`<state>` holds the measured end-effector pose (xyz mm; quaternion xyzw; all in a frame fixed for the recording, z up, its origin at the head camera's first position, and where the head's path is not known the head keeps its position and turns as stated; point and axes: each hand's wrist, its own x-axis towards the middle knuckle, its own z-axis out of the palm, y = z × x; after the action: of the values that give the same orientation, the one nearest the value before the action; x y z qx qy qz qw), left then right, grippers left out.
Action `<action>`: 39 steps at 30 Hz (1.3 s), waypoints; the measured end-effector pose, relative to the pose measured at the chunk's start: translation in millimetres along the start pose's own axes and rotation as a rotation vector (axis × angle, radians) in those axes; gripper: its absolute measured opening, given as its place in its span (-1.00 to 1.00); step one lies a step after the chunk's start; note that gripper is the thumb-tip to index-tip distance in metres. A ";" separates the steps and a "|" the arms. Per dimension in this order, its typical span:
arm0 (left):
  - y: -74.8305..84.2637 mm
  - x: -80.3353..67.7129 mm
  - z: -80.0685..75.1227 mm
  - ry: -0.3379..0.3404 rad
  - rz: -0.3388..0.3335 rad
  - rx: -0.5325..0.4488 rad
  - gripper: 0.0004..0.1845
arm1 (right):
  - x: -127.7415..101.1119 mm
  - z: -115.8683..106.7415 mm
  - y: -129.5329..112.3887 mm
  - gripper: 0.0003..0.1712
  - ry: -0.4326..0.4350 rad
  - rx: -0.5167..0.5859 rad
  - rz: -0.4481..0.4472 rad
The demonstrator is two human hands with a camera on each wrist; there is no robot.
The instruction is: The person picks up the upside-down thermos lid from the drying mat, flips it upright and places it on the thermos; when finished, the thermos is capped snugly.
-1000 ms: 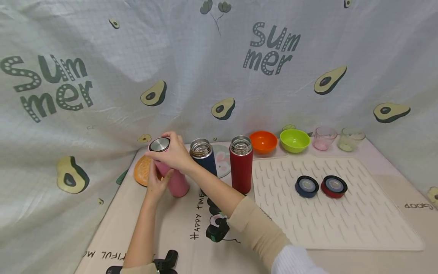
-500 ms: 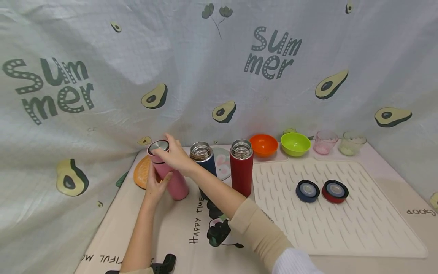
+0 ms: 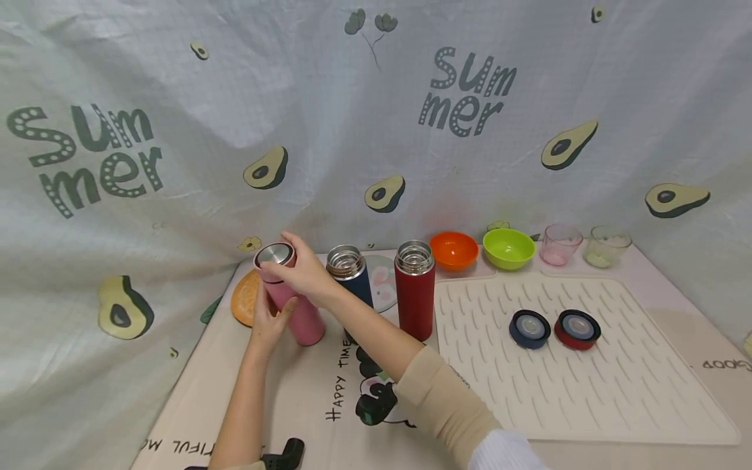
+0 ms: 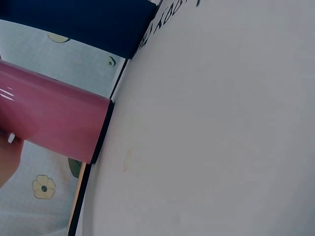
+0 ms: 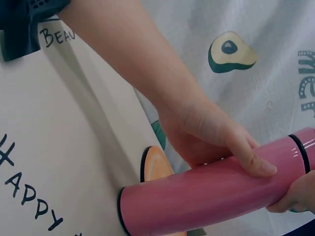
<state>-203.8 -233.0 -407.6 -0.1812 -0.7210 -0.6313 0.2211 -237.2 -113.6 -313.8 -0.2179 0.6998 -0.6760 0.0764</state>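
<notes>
A pink thermos flask (image 3: 305, 320) stands at the left of the table, its pink lid with a steel top (image 3: 275, 254) on its neck. My left hand (image 3: 270, 323) grips the flask's body from the side, thumb across the front in the right wrist view. My right hand (image 3: 305, 271) holds the lid between thumb and fingers. Only some of its fingers show in the right wrist view, at the right edge. Beside the pink flask stand a navy flask (image 3: 358, 287) and a red flask (image 3: 414, 300), both without lids and showing steel mouths.
On a cream ribbed mat (image 3: 564, 391) lie a navy lid (image 3: 530, 329) and a red lid (image 3: 578, 329). Behind it are an orange bowl (image 3: 454, 251), a green bowl (image 3: 508, 249), a pink glass (image 3: 560, 245) and a greenish glass (image 3: 606, 247). An orange round coaster (image 3: 243, 299) lies behind my left hand.
My right hand's fingers and thumb have shifted around the lid, the thumb moving right. The left hand keeps its grip on the flask. The head view has tilted slightly.
</notes>
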 end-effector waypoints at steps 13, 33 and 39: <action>1.8 -1.5 -1.5 0.017 -0.031 0.014 -0.23 | -3.4 7.3 3.0 -0.13 0.066 -0.072 -0.041; 21.2 1.0 6.3 -0.002 -0.061 0.013 -0.30 | -5.2 5.8 -0.3 -0.06 0.146 -0.205 -0.027; 26.1 -0.5 6.2 -0.009 -0.058 0.017 -0.27 | -6.6 5.7 -3.8 -0.06 0.082 -0.240 -0.039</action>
<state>-189.9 -223.2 -386.9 -0.1613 -0.7323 -0.6303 0.2009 -228.2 -116.0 -311.7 -0.2110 0.7738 -0.5972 0.0078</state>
